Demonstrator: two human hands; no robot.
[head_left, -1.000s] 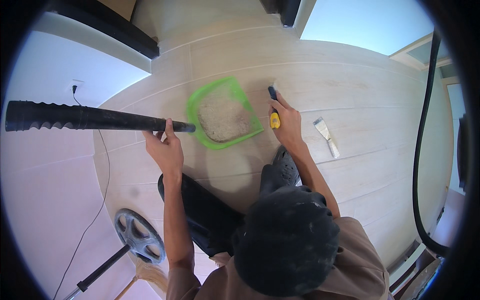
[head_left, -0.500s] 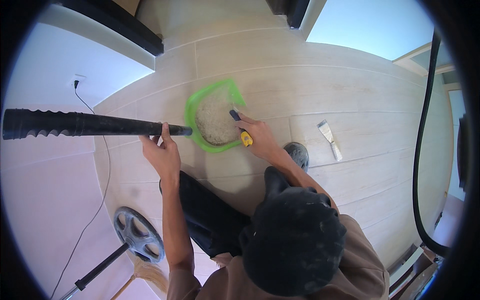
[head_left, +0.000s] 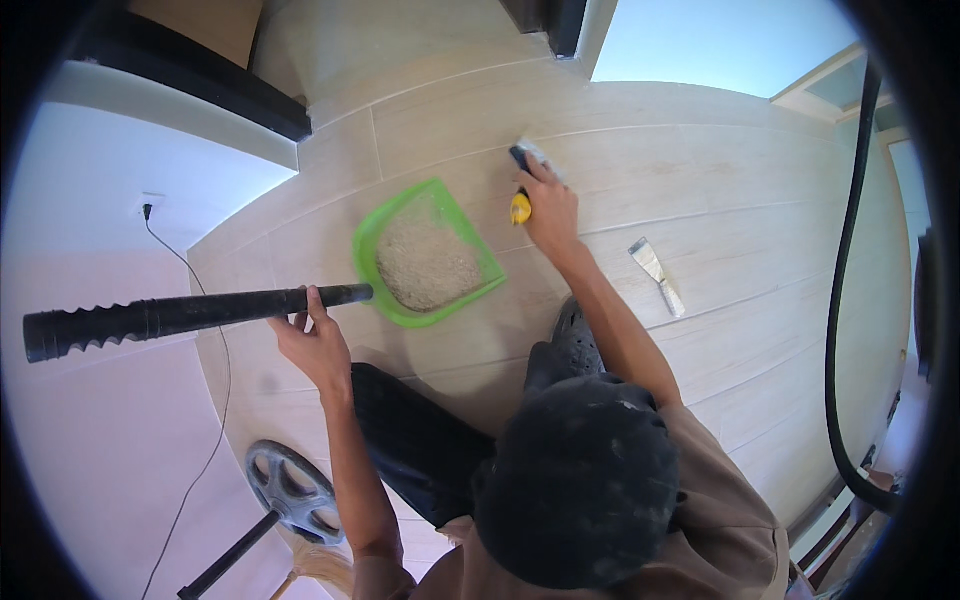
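Green dustpan (head_left: pixel 366 250) holding pale debris (head_left: pixel 430 265), set on plank floor (head_left: pixel 760 350).
Near left: grey spoked disc (head_left: pixel 290 500). Left hand (head_left: pixel 320 350): fingers gripping the black handle (head_left: pixel 180 318), which meets the dustpan's left edge. Putty knife (head_left: pixel 655 272): lying on the floor, right of the dustpan. Right hand (head_left: pixel 553 212): fingers closed around a black-and-yellow hand tool (head_left: pixel 521 208), right of the dustpan; tool head blurred. Far left: black plug (head_left: pixel 147 211) at the wall (head_left: pixel 100 180).
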